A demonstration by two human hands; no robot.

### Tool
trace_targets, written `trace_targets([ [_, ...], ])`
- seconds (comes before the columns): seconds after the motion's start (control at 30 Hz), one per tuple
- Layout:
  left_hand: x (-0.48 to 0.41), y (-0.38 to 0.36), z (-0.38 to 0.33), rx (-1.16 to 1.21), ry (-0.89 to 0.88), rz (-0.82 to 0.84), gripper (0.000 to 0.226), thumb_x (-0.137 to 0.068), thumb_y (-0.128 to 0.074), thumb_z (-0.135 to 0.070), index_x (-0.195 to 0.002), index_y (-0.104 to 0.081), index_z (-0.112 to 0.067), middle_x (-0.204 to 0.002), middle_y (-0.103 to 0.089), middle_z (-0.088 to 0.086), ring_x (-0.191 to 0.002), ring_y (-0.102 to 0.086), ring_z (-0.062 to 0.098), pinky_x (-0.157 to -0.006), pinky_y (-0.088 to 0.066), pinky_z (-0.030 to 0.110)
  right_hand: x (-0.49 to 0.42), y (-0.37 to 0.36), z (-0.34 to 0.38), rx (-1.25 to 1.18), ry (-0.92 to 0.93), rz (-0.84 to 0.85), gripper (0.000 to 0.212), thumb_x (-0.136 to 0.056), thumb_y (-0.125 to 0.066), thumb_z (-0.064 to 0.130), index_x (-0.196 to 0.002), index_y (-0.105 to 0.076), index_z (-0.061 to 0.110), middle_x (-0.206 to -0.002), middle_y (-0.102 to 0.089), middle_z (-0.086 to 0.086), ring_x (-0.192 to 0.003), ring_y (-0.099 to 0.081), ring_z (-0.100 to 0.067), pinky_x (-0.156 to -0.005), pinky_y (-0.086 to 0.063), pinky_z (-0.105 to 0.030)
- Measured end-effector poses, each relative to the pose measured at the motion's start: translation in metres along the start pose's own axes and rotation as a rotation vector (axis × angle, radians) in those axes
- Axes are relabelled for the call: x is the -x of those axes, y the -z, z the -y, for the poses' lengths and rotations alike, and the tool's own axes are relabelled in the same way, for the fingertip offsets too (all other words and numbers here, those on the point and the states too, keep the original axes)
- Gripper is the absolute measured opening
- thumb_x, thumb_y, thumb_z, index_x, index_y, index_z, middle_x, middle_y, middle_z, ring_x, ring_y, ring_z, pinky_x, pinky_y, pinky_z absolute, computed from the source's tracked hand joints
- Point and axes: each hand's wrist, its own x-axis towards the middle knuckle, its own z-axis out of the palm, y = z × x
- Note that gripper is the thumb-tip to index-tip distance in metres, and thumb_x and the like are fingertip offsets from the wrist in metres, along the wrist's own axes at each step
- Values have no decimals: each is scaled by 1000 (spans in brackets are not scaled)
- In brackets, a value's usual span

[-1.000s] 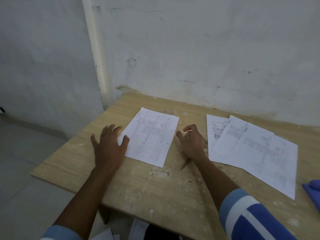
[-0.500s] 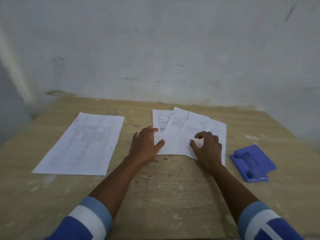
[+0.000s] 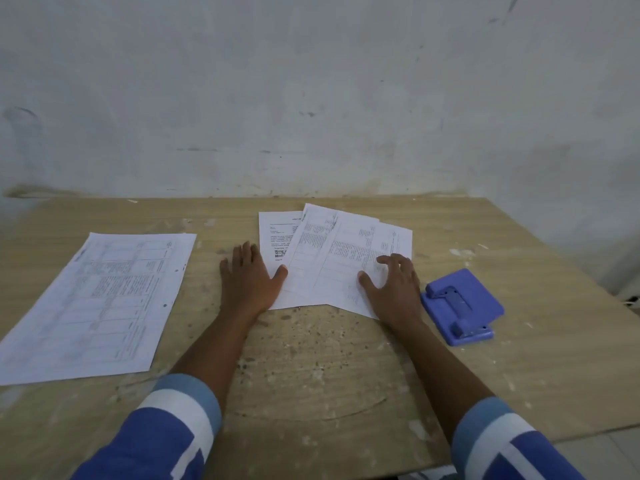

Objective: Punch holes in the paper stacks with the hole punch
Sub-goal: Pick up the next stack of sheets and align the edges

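Observation:
A fanned pile of printed sheets (image 3: pixel 329 258) lies at the middle of the wooden table (image 3: pixel 311 368). My left hand (image 3: pixel 247 277) rests flat at the pile's left edge, thumb on the paper. My right hand (image 3: pixel 393 287) lies flat on the pile's right corner, fingers spread. A blue hole punch (image 3: pixel 460 303) sits on the table just right of my right hand, apart from it. A separate printed stack (image 3: pixel 100 303) with small punched holes along its right edge lies at the left.
A scuffed white wall (image 3: pixel 311 98) stands right behind the table's far edge. The table's right edge (image 3: pixel 571 296) drops to a tiled floor. Bare wood lies between my forearms.
My view swung right from the left stack to the fanned pile. Both hands moved onto the pile and flattened; the right hand's fingers spread out.

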Motion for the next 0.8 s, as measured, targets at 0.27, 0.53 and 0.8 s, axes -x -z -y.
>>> trace_targets([
  [0.27,-6,0,3,-23,-20,97,81,-98,-26,-61,-161,-6,-12,-169,-2,2,-156,1,22,-123,0,53,-12,0,3,75,-93,143,73,-92,-60,49,-149,-34,13,-153,-38,-11,-144,-32,-31,-121,-20,-45],
  [0.53,-18,5,4,54,33,222,78,-99,-19,-64,-161,-2,-20,-170,4,-2,-155,9,18,-122,8,49,-35,-20,27,111,9,241,75,-93,-55,51,-154,-32,16,-157,-37,-9,-147,-32,-29,-121,-20,-47],
  [0.8,-17,14,6,97,18,238,69,-102,-27,-54,-161,-9,-24,-170,1,-5,-156,8,18,-122,8,48,-50,-32,38,-38,67,248,68,-91,-65,43,-148,-43,14,-154,-42,-9,-139,-44,-30,-117,-32,-45],
])
